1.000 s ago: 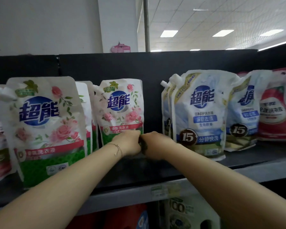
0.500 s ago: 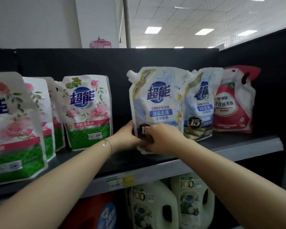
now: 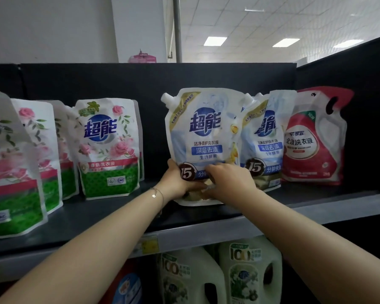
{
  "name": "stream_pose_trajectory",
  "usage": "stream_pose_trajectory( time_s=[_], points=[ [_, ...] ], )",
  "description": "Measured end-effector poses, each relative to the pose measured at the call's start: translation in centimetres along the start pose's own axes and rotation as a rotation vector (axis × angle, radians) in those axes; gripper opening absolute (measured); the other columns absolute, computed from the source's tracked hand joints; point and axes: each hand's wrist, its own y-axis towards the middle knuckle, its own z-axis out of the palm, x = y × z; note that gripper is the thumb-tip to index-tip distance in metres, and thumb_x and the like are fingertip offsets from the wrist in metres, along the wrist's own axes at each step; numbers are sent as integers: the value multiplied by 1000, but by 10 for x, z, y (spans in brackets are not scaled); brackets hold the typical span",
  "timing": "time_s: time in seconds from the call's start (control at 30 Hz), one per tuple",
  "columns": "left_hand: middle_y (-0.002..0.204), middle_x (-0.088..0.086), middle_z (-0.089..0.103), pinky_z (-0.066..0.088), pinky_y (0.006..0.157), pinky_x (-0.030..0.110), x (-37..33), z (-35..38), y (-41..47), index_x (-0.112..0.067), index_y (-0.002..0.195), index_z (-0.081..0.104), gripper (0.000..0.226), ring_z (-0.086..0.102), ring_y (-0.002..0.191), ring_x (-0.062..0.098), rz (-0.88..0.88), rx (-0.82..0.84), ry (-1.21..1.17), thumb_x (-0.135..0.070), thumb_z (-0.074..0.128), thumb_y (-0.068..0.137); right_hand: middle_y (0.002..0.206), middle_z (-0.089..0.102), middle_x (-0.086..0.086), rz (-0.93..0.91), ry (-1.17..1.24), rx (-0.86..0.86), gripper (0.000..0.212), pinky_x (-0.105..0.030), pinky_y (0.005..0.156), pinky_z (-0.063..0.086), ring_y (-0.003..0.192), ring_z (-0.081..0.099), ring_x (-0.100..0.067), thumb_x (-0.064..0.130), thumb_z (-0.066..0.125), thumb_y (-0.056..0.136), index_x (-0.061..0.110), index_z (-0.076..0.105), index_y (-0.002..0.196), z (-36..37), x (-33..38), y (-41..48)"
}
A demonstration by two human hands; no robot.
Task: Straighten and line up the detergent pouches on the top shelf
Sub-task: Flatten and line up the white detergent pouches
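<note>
Fingers [image 3: 215, 167] on both sides were curled round the foot of the blue pouch [image 3: 204, 132], with left hand [image 3: 180, 183] and right hand [image 3: 228, 181] gripping it low.
Along the shelf [image 3: 316, 207], the rose pouches [image 3: 109, 148] at left stood staggered, not in line. The blue pouch stood upright mid-shelf, forward of its twin [image 3: 264, 139], which leaned beside the red pouch [image 3: 312, 141]. Early going, I'd say, with most of the row left to square.

The front pouch [image 3: 204, 137] stands on the shelf [image 3: 329, 207] between the left hand [image 3: 176, 183] and right hand [image 3: 230, 183]. To their right are the second pouch [image 3: 264, 141] and end pouch [image 3: 312, 148], to their left the pouch row [image 3: 70, 150], and below them the jugs [image 3: 248, 273].
</note>
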Motion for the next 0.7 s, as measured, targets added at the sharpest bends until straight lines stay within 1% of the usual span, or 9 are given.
stream_pose_trajectory(
  time_s=[0.07,0.17,0.2,0.27,0.33,0.4,0.5,0.57,0.7],
  points=[
    [129,-2,48,44,102,38,4,-6,5,-14,128,22,103,48,121,18,-8,52,10,-37,91,54,106,60,5,-15,42,-17,27,-29,66,38,98,57,-20,41,66,84,26,53,101,4,-2,2],
    [134,-3,45,41,106,42,6,-26,6,-25,138,23,118,45,124,18,-76,210,-5,-42,93,43,102,59,5,-31,98,17,33,-28,67,39,91,55,-17,46,71,79,27,48,93,2,-2,6],
    [133,-1,48,40,105,45,7,-34,6,-29,138,28,111,46,123,21,-133,274,-80,-36,90,47,100,59,4,-32,112,37,35,-28,66,38,86,53,-16,46,72,77,27,45,89,1,-2,8],
    [122,3,57,40,100,48,9,-48,5,-32,128,45,70,51,116,25,-221,380,-304,-21,71,63,96,60,3,-33,142,79,39,-28,65,37,79,48,-15,45,75,75,26,43,85,0,0,14],
    [114,5,61,41,96,47,15,-55,9,-28,116,57,40,54,112,27,-249,338,-438,-12,52,79,93,58,3,-29,162,107,38,-28,66,39,79,48,-15,43,76,74,25,44,85,0,1,18],
    [116,6,62,42,100,48,20,-53,17,-24,114,59,35,55,113,28,-286,195,-487,-7,39,91,92,56,4,-27,174,114,38,-29,68,41,82,51,-16,42,76,74,25,44,85,2,2,21],
    [115,8,64,45,100,50,25,-43,32,-27,125,51,28,59,109,29,-291,105,-419,-20,46,98,94,57,3,-25,178,109,38,-29,69,42,83,49,-16,40,76,75,26,43,85,4,3,22],
    [114,8,65,49,95,49,26,-38,43,-28,130,49,37,61,105,28,-261,107,-393,-27,56,94,94,57,3,-29,169,93,38,-29,69,43,84,49,-17,40,76,75,25,42,85,4,3,21],
    [111,4,68,51,91,42,28,-31,58,-22,125,56,36,63,103,22,-208,148,-351,-27,63,90,98,58,3,-34,152,63,37,-29,71,44,89,51,-17,42,75,75,26,43,86,6,2,19]
  ],
)
